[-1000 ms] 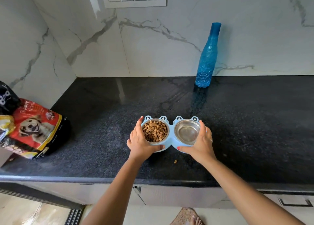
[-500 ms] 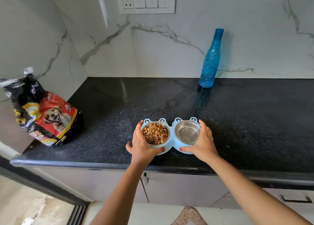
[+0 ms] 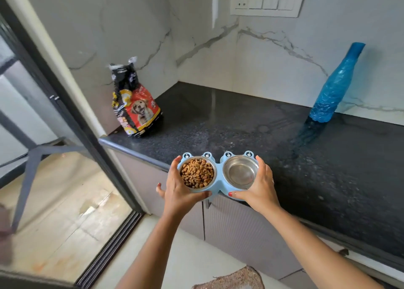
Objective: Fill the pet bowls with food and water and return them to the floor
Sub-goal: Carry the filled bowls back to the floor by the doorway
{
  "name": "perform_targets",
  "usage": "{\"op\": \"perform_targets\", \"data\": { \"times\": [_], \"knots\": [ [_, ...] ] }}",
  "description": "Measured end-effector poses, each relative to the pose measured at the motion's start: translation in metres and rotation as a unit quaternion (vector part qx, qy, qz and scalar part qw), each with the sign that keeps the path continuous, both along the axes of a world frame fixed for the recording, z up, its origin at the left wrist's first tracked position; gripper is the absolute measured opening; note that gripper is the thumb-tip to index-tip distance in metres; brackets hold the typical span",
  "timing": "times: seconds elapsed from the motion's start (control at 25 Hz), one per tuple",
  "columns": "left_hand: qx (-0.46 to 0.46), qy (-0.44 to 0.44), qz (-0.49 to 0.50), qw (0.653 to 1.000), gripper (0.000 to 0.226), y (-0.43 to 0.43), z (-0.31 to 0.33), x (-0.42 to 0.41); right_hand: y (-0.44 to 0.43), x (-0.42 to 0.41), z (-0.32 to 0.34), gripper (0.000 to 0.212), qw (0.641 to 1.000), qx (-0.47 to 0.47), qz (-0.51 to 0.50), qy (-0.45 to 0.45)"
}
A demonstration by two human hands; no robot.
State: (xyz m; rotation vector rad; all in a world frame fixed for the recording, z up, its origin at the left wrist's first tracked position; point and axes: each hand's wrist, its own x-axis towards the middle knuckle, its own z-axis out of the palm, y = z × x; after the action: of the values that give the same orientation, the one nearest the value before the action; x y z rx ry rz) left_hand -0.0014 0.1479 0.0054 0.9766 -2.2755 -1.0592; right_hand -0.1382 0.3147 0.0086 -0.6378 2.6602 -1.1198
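Bottom centre: edge of a brown mat (image 3: 229,279) on pale floor tile (image 3: 192,256). Above it, two bare forearms reaching up to mid-frame.

Left hand (image 3: 178,193) and right hand (image 3: 261,190) gripping the two ends of a light-blue double feeder (image 3: 218,180). Fingers (image 3: 175,166) curled round the outer rims, thumbs along the near edge. Left cup (image 3: 215,174) heaped with brown kibble (image 3: 197,175). Right steel cup (image 3: 240,173) shiny, water inside impossible to judge.

Feeder at the front edge of the black speckled bench (image 3: 328,168), near side out over the ribbed grey cabinet fronts (image 3: 236,227). Resting or lifted: cannot tell.

Left of frame: dark-framed glass door (image 3: 65,118), floor track at its foot.

Farther back, centre left: dog-food bag (image 3: 136,107) upright at the bench's end, against the marble wall (image 3: 131,26). Upper right: blue bottle (image 3: 334,87) by the back wall, well apart from the feeder. Top right: white switch plate (image 3: 266,1).
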Motion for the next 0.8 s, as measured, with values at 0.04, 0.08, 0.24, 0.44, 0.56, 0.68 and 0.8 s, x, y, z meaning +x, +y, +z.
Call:
{"op": "perform_targets", "data": {
  "times": [0.04,0.08,0.24,0.44,0.56,0.68,0.8],
  "knots": [
    [0.006,0.002,0.020,1.000,0.125,0.003,0.000,0.011,-0.003,0.005,0.000,0.132,1.000,0.001,0.016,0.003],
    [0.012,0.006,0.037,0.999,0.127,0.005,-0.001,0.022,-0.006,0.010,0.000,0.132,0.999,0.003,0.032,0.006],
    [0.020,0.023,0.094,0.995,0.128,0.010,-0.006,0.070,-0.021,0.038,0.002,0.133,0.995,0.016,0.097,0.021],
    [0.020,0.034,0.173,0.984,0.126,0.002,-0.003,0.127,-0.057,0.075,0.006,0.132,0.982,0.001,0.185,0.023],
    [0.012,0.034,0.221,0.975,0.127,-0.009,-0.003,0.163,-0.087,0.102,0.003,0.133,0.973,-0.007,0.231,0.019],
    [0.007,0.023,0.259,0.966,0.132,-0.024,-0.007,0.197,-0.119,0.130,-0.003,0.135,0.964,-0.002,0.265,0.010],
    [0.007,0.008,0.305,0.952,0.138,-0.045,-0.015,0.229,-0.158,0.156,-0.012,0.138,0.952,0.013,0.306,0.003]
  ]
}}
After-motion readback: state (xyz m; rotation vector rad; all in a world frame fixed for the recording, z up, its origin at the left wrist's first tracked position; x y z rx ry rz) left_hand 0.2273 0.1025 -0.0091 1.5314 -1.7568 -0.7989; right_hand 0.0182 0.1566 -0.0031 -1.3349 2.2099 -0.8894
